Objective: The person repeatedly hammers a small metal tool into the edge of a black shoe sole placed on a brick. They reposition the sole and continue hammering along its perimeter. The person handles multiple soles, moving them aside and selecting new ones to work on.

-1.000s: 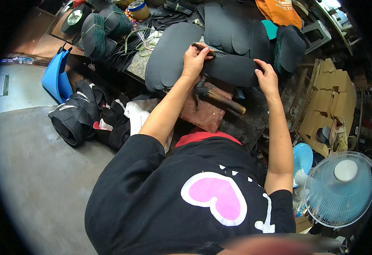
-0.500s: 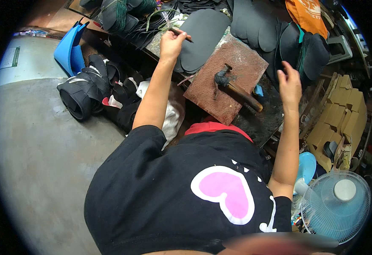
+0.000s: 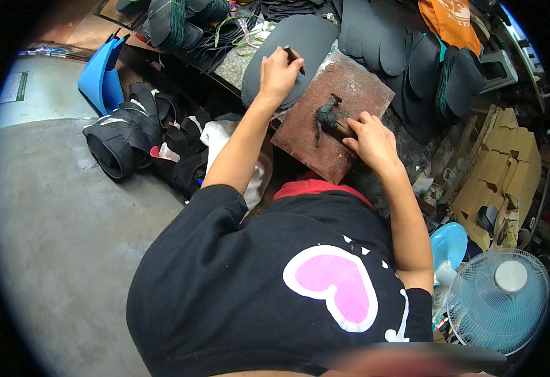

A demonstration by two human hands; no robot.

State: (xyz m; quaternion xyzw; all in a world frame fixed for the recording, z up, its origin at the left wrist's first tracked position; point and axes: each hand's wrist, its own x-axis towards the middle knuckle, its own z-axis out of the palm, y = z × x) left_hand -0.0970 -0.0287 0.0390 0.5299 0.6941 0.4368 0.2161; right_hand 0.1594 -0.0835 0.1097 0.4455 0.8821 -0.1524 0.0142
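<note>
My left hand (image 3: 279,76) is closed around a slim dark rod-like tool (image 3: 288,49), its exact kind unclear. It is over the black oval sole-shaped sheets (image 3: 311,31), on the far side of the bench. My right hand (image 3: 375,144) wraps the wooden handle of a hammer (image 3: 328,117), hiding most of that handle. The hammer's dark head rests on a reddish-brown, worn square slab (image 3: 300,135) in front of me.
More black sole pieces (image 3: 375,38) lie at the back, some tied with green cord (image 3: 446,78). An orange bag (image 3: 452,25) sits behind them. Rolled black material (image 3: 115,144) and a blue folded sheet (image 3: 102,78) are at left. Cardboard (image 3: 498,163) and a fan (image 3: 498,301) stand at right.
My right hand has come left from beside the slab and taken hold of the hammer handle. My left hand with the tool has moved right and nearer. A lower black sheet has shifted left.
</note>
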